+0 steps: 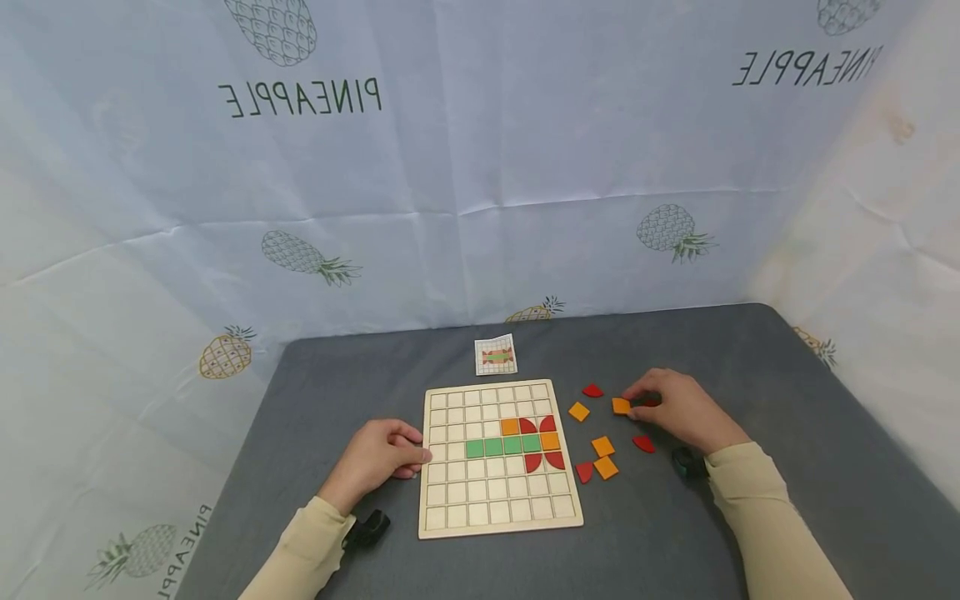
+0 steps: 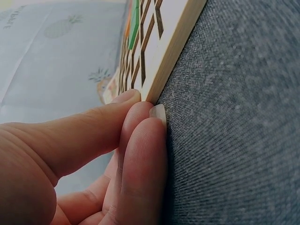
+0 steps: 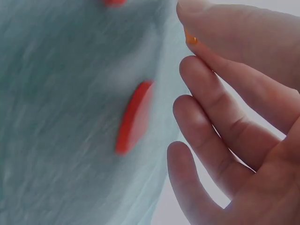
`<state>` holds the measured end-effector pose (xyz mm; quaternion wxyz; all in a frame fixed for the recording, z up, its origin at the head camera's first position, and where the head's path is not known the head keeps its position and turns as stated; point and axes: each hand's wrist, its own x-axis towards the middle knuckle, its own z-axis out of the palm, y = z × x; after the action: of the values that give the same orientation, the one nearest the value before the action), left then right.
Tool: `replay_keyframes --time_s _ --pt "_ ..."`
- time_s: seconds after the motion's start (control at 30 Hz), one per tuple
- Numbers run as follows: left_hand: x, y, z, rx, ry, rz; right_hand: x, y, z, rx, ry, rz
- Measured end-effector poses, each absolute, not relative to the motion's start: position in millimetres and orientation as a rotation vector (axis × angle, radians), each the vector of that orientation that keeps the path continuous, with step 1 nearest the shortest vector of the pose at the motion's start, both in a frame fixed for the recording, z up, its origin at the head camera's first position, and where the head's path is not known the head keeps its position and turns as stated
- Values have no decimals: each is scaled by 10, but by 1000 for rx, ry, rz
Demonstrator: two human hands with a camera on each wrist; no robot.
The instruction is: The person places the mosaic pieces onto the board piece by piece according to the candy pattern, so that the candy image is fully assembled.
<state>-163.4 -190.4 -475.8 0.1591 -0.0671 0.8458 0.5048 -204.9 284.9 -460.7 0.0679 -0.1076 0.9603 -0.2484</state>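
Note:
A wooden grid board (image 1: 450, 493) lies on the table, its cells partly filled with a row of green squares (image 1: 492, 447), orange squares (image 1: 510, 427) and red quarter-circle pieces (image 1: 555, 459). My left hand (image 1: 378, 454) pinches the board's left edge, thumb on top, fingertips (image 2: 145, 145) at the side near the cloth. To the right of the board, my right hand (image 1: 686, 408) holds an orange square tile (image 1: 621, 406) between thumb and index finger. Only a sliver of that tile shows in the right wrist view; the other fingers are loosely bent.
Loose orange squares (image 1: 603, 447) and red quarter-circle pieces (image 1: 643, 443) lie between the board and my right hand. Behind the board stands a small pattern card (image 1: 496, 356). The grey table (image 1: 345, 375) meets a pineapple-printed curtain (image 1: 480, 167) at the back.

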Motion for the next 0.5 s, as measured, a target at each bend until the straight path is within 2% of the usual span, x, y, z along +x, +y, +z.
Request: replay_keyframes --time_s 0.2,0.5 --pt "-1630 -1904 -4772 -193 2423 1438 -1997 2559 -4544 -332 2896 -780" --pt "-1628 -1895 -4759 -206 2423 1440 -1792 1921 -4552 -624 2883 -777"
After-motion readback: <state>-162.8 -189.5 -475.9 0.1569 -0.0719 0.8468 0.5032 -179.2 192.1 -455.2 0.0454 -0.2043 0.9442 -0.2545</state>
